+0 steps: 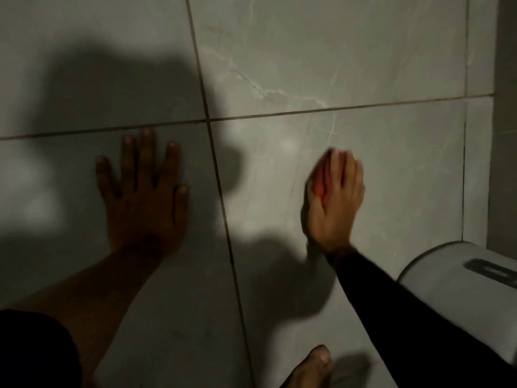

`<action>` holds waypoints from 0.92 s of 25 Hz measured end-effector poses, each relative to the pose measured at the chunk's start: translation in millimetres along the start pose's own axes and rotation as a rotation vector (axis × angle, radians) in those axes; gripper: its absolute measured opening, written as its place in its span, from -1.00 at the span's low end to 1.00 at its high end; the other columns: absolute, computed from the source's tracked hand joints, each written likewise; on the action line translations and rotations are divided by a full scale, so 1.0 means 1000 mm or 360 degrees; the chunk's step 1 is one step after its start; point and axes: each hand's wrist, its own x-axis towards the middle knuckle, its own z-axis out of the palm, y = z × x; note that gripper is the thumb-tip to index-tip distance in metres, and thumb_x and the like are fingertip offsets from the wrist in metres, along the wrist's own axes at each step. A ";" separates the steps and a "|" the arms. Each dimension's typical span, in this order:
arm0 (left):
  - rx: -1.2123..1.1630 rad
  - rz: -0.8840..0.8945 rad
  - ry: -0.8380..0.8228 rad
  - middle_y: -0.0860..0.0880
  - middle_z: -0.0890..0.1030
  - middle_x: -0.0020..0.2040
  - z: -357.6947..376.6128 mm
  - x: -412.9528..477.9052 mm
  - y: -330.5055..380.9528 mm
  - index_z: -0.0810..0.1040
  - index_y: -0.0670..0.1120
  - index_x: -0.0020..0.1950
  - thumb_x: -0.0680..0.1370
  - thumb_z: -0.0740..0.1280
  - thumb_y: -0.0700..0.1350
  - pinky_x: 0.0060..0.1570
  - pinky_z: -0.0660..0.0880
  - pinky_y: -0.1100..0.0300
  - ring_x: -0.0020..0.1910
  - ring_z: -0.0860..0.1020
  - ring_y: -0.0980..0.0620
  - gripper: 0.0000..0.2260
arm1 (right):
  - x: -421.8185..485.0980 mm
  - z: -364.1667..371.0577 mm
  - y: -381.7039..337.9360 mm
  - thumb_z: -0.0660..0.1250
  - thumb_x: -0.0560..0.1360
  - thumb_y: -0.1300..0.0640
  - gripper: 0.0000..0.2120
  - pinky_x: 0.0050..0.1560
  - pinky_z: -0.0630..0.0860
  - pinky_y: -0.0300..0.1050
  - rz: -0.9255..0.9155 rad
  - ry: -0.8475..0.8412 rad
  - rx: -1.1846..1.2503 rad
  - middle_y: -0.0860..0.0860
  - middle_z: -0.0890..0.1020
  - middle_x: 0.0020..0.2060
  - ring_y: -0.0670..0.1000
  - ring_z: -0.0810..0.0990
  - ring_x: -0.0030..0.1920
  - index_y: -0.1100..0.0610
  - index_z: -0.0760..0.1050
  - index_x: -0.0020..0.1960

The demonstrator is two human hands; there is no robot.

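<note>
My left hand (142,197) lies flat on the grey tiled floor (279,169), fingers spread and straight, in shadow. My right hand (335,200), in a black sleeve, is blurred and presses a small red-orange thing (319,189) against the tile; only a sliver of it shows between the fingers, and what it is I cannot tell. The fingers curl over it.
A white rounded appliance or lid (458,278) with a dark slot stands at the right, against a wall corner (503,135). A bare foot (313,368) shows at the bottom edge. Dark grout lines cross the tiles. Deep shadows cover the left side.
</note>
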 end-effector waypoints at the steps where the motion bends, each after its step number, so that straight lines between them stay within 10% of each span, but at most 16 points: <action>1: 0.0003 -0.0006 -0.0002 -0.15 -0.01 0.79 0.000 0.000 0.000 0.04 0.06 0.78 0.70 0.04 0.14 0.64 -0.14 -0.38 0.77 -0.03 -0.25 -0.37 | 0.040 0.008 -0.029 0.16 0.63 -0.13 -0.28 0.70 0.17 0.33 -0.0043 0.0109 0.0021 0.20 0.25 0.72 0.33 0.17 0.73 0.12 0.23 0.73; 7: -0.0049 -0.0035 -0.0062 -0.20 0.04 0.78 -0.007 0.002 0.001 0.09 0.02 0.77 0.68 0.08 0.11 0.62 -0.07 -0.45 0.75 0.02 -0.30 -0.36 | -0.080 0.064 -0.117 0.28 0.68 -0.13 -0.40 0.74 0.08 0.27 -0.0891 -0.0112 0.0147 0.15 0.33 0.70 0.29 0.19 0.74 0.02 0.36 0.68; 10: -0.0025 -0.0039 -0.0081 -0.17 0.01 0.79 -0.009 -0.001 0.003 0.08 0.03 0.78 0.69 0.07 0.12 0.63 -0.09 -0.43 0.76 -0.01 -0.27 -0.36 | -0.173 0.025 -0.038 0.07 0.73 -0.19 -0.38 0.69 0.17 0.45 -0.0817 -0.0423 -0.0064 0.08 0.09 0.78 0.27 0.02 0.77 -0.07 0.13 0.76; 14: -0.0008 -0.0024 -0.0060 -0.17 0.00 0.79 -0.007 0.000 0.003 0.06 0.05 0.77 0.69 0.08 0.11 0.63 -0.10 -0.41 0.76 -0.02 -0.26 -0.36 | -0.060 0.022 0.002 0.13 0.72 -0.10 -0.37 0.69 0.17 0.32 -0.0271 -0.0117 -0.0145 0.19 0.20 0.73 0.33 0.14 0.74 0.09 0.19 0.74; 17: 0.0012 -0.0032 -0.0059 -0.16 -0.01 0.79 -0.005 0.001 0.003 0.04 0.07 0.77 0.69 0.08 0.12 0.63 -0.11 -0.41 0.76 -0.02 -0.26 -0.36 | -0.015 0.039 -0.044 0.21 0.64 -0.14 -0.25 0.73 0.03 0.24 -0.0466 -0.0054 -0.0086 0.14 0.13 0.76 0.27 0.03 0.77 0.03 0.10 0.76; 23: 0.0027 -0.0011 -0.0041 -0.16 0.00 0.79 -0.007 0.000 0.002 0.02 0.07 0.78 0.70 0.04 0.13 0.64 -0.10 -0.41 0.77 -0.02 -0.26 -0.37 | -0.114 0.005 0.018 0.24 0.63 -0.14 -0.27 0.58 0.36 0.42 -0.0816 -0.0430 -0.0207 0.20 0.25 0.71 0.34 0.19 0.71 0.00 0.11 0.73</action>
